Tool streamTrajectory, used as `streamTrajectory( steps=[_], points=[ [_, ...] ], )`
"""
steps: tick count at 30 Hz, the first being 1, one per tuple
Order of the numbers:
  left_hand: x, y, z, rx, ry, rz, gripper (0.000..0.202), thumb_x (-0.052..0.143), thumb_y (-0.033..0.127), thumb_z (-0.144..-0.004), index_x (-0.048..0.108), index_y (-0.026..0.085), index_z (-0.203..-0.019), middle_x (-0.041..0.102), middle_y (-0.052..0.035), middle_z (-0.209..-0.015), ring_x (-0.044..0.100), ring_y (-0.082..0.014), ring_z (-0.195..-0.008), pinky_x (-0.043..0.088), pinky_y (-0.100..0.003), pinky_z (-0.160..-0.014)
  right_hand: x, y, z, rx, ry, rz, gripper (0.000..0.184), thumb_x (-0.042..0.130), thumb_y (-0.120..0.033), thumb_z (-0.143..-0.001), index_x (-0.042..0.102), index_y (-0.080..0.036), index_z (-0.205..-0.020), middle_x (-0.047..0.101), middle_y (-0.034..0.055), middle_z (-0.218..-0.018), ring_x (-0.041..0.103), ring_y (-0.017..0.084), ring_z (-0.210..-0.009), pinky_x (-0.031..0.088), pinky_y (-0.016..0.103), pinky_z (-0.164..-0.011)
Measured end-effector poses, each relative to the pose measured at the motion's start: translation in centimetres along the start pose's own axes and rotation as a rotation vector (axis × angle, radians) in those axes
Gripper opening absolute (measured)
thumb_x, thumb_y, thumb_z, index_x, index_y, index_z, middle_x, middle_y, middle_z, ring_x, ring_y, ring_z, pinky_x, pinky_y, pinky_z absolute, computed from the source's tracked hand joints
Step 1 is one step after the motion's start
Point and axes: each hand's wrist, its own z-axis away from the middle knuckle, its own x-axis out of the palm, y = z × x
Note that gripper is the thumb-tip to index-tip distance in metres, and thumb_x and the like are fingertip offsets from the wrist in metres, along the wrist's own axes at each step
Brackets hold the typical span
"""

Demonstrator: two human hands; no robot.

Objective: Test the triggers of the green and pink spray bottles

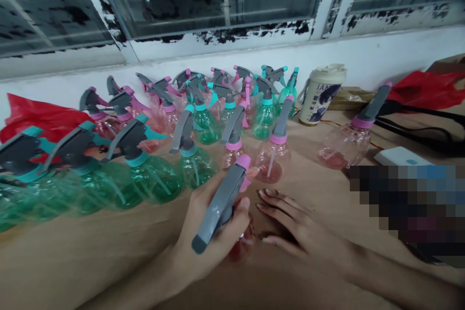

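Observation:
My left hand (207, 232) is wrapped round the neck of a pink spray bottle (223, 203) with a grey head and pink nozzle. The bottle's clear pink body shows below the fingers, close to the tabletop. To the right of it, my right hand (290, 223) lies low over the table with fingers stretched out and holds nothing. Just beyond the hands stand another pink spray bottle (273, 160) and a green spray bottle (197, 167). A further pink spray bottle (345, 143) stands apart on the right.
Green spray bottles (145, 179) line the left side, and several more pink and green ones fill the back by the wall. A paper cup (322, 94) stands behind, right of them. Red plastic (428, 89), black straps (425, 123) and a white box (403, 157) lie to the right.

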Motion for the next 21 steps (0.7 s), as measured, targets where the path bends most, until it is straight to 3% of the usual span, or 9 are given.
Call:
streamTrajectory(
  steps=[4, 10, 15, 21],
  points=[
    [0.11, 0.16, 0.01, -0.015, 0.042, 0.007, 0.018, 0.050, 0.019, -0.077, 0.063, 0.026, -0.086, 0.059, 0.0029, -0.066, 0.058, -0.0150, -0.054, 0.053, -0.027, -0.053, -0.19, -0.05, -0.01, 0.007, -0.013, 0.002, 0.051, 0.052, -0.044, -0.094, 0.050, -0.016, -0.136, 0.048, 0.0104, -0.145, 0.040, 0.025, -0.137, 0.040, 0.048, -0.109],
    [0.23, 0.24, 0.14, -0.126, -0.010, 0.062, 0.012, 0.052, 0.023, -0.079, 0.060, 0.026, -0.087, 0.060, 0.0013, -0.072, 0.061, -0.0173, -0.063, 0.055, -0.031, -0.062, -0.13, -0.15, 0.07, 0.010, -0.008, -0.013, 0.050, 0.051, -0.043, -0.094, 0.049, -0.018, -0.137, 0.047, 0.0107, -0.146, 0.039, 0.026, -0.137, 0.040, 0.049, -0.109],
    [0.23, 0.46, -0.05, -0.121, -0.002, 0.080, 0.008, 0.051, 0.024, -0.079, 0.057, 0.025, -0.085, 0.065, -0.0002, -0.077, 0.064, -0.0184, -0.069, 0.056, -0.031, -0.066, -0.15, -0.19, 0.15, 0.020, 0.023, -0.024, 0.051, 0.054, -0.042, -0.093, 0.048, -0.020, -0.139, 0.047, 0.0100, -0.146, 0.040, 0.026, -0.136, 0.041, 0.048, -0.109],
    [0.15, 0.53, -0.05, -0.108, 0.022, 0.020, 0.003, 0.052, 0.025, -0.082, 0.055, 0.025, -0.081, 0.061, 0.0031, -0.069, 0.061, -0.0164, -0.059, 0.051, -0.028, -0.056, -0.45, -0.35, -0.10, 0.014, -0.015, 0.015, 0.050, 0.050, -0.043, -0.095, 0.049, -0.017, -0.137, 0.047, 0.0099, -0.146, 0.040, 0.025, -0.137, 0.040, 0.048, -0.110]
  ],
)
